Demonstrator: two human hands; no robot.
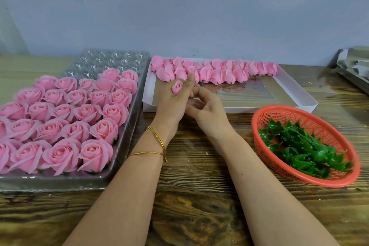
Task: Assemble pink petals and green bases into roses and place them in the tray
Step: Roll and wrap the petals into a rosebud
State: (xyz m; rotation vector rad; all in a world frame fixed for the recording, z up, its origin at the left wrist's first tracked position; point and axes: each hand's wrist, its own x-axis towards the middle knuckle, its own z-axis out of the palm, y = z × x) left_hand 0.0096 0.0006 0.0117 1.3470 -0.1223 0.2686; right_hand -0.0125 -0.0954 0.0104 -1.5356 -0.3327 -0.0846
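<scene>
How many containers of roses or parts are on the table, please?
3: clear tray, left, with roses; white box, back, with petals; red basket, right, with green bases. More may lie off-frame.

The bench (195, 195) is dark-stained wood with rough, open grain. At nine o'clock the tray (127, 132) is clear, glossy plastic. Its roses (60, 152) look matt and soft, like the bud (177, 87) at centre. At twelve, the box (259, 109) is matt white card. At three, a red plastic mesh basket (329, 183) holds glossy green bases (303, 150). The bangles (157, 140) are shiny gold metal.
</scene>
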